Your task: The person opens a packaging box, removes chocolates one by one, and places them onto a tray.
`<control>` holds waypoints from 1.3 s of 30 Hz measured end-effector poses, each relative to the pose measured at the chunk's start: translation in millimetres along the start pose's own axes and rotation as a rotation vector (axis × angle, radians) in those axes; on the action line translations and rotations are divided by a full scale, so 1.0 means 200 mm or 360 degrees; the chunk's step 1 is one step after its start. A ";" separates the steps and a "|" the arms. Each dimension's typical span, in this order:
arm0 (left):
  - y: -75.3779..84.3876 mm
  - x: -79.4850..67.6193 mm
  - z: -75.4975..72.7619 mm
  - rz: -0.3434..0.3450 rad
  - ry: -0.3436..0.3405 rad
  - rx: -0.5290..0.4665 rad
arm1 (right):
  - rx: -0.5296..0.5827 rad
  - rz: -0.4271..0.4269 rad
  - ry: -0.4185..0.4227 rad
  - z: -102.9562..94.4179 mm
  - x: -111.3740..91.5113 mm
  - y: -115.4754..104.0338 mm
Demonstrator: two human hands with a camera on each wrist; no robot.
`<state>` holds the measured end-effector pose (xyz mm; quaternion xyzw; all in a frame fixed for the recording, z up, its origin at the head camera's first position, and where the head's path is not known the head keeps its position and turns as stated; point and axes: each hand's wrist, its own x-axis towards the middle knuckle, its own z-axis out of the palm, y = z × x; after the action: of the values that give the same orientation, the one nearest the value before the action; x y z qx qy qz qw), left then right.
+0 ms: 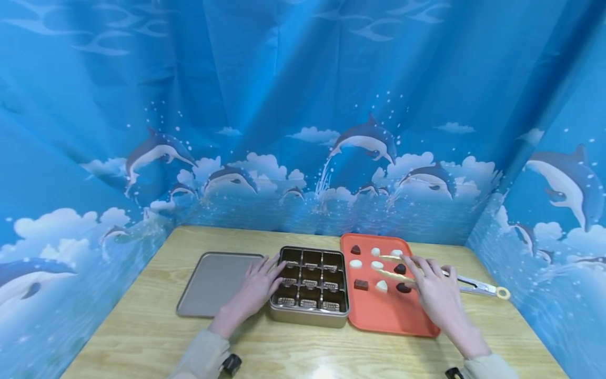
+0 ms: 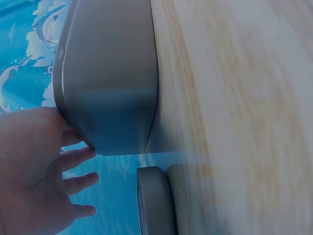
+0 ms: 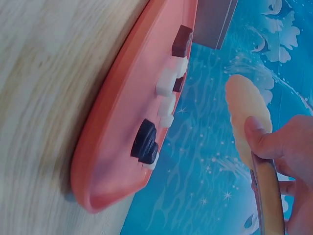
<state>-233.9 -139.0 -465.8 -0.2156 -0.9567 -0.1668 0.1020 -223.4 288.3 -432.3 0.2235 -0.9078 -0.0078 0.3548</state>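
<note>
My right hand (image 1: 437, 295) holds a pair of tongs (image 1: 475, 287) with cream tips and metal arms over the coral tray (image 1: 388, 318). In the right wrist view the thumb presses the tongs (image 3: 266, 196) just behind a cream tip, above the tray's surface. The tips are parted, with no piece between them. Dark and white chocolate-like pieces lie on the tray, among them a brown block (image 1: 361, 285) and a white piece (image 1: 381, 286). My left hand (image 1: 253, 287), fingers spread, touches the left rim of a bronze box (image 1: 307, 317) divided into several compartments.
A flat grey tray (image 1: 215, 284) lies left of the box, partly behind my left hand. The box and coral tray stand side by side on the wooden table (image 1: 293, 347). A blue dolphin curtain (image 1: 265, 105) closes off the back and sides.
</note>
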 end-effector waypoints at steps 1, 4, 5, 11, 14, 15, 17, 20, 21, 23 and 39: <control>0.00 0.00 0.00 0.0000 0.0002 0.0002 | -0.0004 -0.0005 0.0010 0.00 0.00 -0.01; 0.00 0.00 0.00 0.0002 0.0010 0.0004 | -0.0011 0.0001 0.0034 0.01 0.01 -0.02; 0.00 0.00 0.00 0.0002 0.0011 0.0002 | -0.0011 0.0013 0.0039 0.01 0.01 -0.02; 0.00 0.00 0.00 0.0007 0.0015 -0.0010 | -0.0001 0.0188 0.0034 0.03 -0.01 -0.02; 0.01 0.00 0.00 0.0011 0.0019 -0.0007 | -0.0029 0.0307 -0.0004 0.05 -0.02 0.01; 0.01 0.00 0.00 0.0011 0.0020 -0.0009 | -0.0032 0.0349 -0.0023 0.05 -0.03 0.02; 0.00 0.00 0.01 0.0008 0.0016 -0.0011 | -0.0022 0.0441 -0.0095 0.06 -0.04 0.05; 0.00 0.00 0.01 0.0006 0.0020 -0.0020 | 0.0041 0.0589 -0.0247 0.06 -0.05 0.11; 0.00 0.00 0.01 0.0006 0.0023 -0.0020 | 0.0070 0.0642 -0.0311 0.06 -0.05 0.12; 0.00 0.00 0.01 0.0012 0.0031 -0.0013 | 0.0111 0.0735 -0.0444 0.06 -0.05 0.16; 0.00 -0.01 0.00 0.0003 0.0022 -0.0012 | 0.0284 0.1027 -0.1212 0.15 -0.04 0.45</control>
<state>-232.0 -138.9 -466.2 -0.2156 -0.9551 -0.1719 0.1080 -273.9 368.9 -443.6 -0.0577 -0.9927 0.0989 -0.0375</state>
